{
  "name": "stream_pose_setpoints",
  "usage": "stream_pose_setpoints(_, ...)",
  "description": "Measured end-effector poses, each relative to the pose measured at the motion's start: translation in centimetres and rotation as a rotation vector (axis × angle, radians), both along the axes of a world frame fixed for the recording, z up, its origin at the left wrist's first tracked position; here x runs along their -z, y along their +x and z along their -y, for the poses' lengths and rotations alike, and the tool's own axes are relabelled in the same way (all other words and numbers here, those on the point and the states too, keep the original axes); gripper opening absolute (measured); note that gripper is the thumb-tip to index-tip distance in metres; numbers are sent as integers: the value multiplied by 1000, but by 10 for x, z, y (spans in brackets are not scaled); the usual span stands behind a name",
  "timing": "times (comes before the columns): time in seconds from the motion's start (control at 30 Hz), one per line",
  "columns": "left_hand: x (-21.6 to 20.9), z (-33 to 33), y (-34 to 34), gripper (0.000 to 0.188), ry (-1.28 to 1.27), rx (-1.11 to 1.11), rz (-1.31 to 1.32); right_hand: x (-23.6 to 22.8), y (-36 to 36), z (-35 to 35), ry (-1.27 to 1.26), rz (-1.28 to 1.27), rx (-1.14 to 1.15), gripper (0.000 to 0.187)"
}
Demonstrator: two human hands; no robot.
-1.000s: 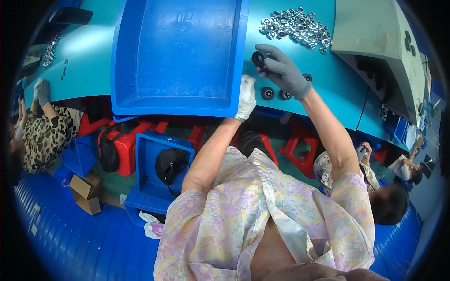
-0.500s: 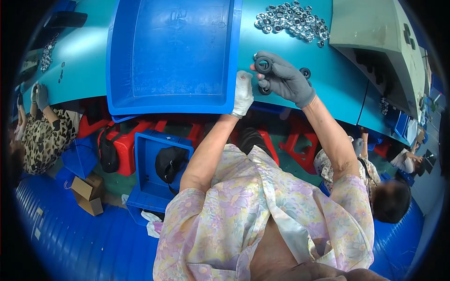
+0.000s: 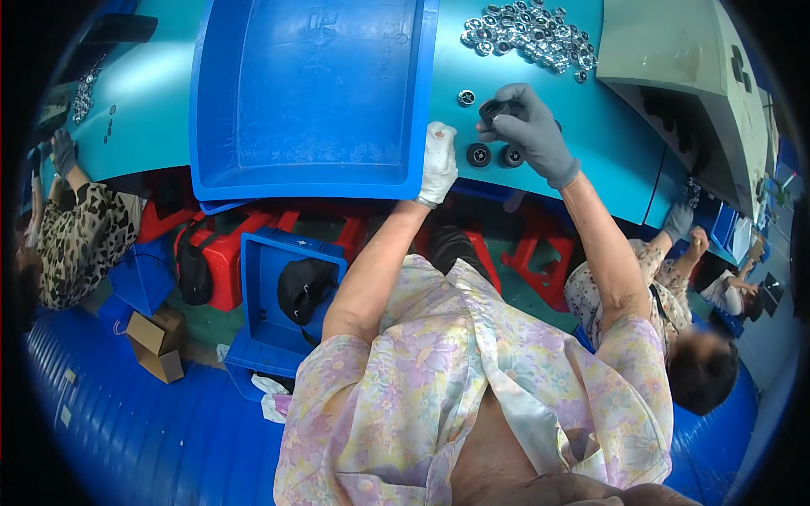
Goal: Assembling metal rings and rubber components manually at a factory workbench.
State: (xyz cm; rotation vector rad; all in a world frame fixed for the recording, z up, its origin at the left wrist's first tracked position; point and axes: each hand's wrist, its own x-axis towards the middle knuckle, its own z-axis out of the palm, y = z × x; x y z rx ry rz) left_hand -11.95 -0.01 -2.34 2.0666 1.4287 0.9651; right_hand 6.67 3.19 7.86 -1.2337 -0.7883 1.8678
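Observation:
My right hand (image 3: 533,135), in a grey glove, pinches a black ring (image 3: 492,110) like a small tyre above the turquoise table. Just left of it lies a single chrome hub-like piece (image 3: 467,98). Below my right fingers sit two small black wheels with shiny centres, one on the left (image 3: 479,155) and one on the right (image 3: 511,156). My left hand (image 3: 439,164), in a white glove, is curled closed against the right wall of a large blue tray (image 3: 308,181). Whatever its fingers may hold is hidden.
A heap of chrome pieces (image 3: 536,35) lies at the far right of the table, beside a pale machine housing (image 3: 662,51). Co-workers sit on the left (image 3: 89,236) and right (image 3: 629,278). Red stools (image 3: 232,270) and a blue crate (image 3: 266,295) stand below the table.
My right hand has shifted slightly right and turned, tilting the ring. The chrome piece by its fingertips now lies apart from them. A second wheel shows below the hand. The left hand stays by the tray.

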Motion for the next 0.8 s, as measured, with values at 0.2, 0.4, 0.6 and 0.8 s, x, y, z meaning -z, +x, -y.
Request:
stream_pose_setpoints(0.2,4,4,1,14,67,-41,12,25,4,-1,347,520,-23,25)
stream_pose_setpoints(0.4,4,7,0,18,90,-36,17,48,-12,-10,648,893,-83,27)
stream_pose_setpoints(0.6,-7,3,15,51,-50,-164,155,61,-18,-12,778,928,-95,27)
stream_pose_setpoints(0.8,-12,-16,24,62,-353,-154,413,75,-18,-15,699,831,-85,37)
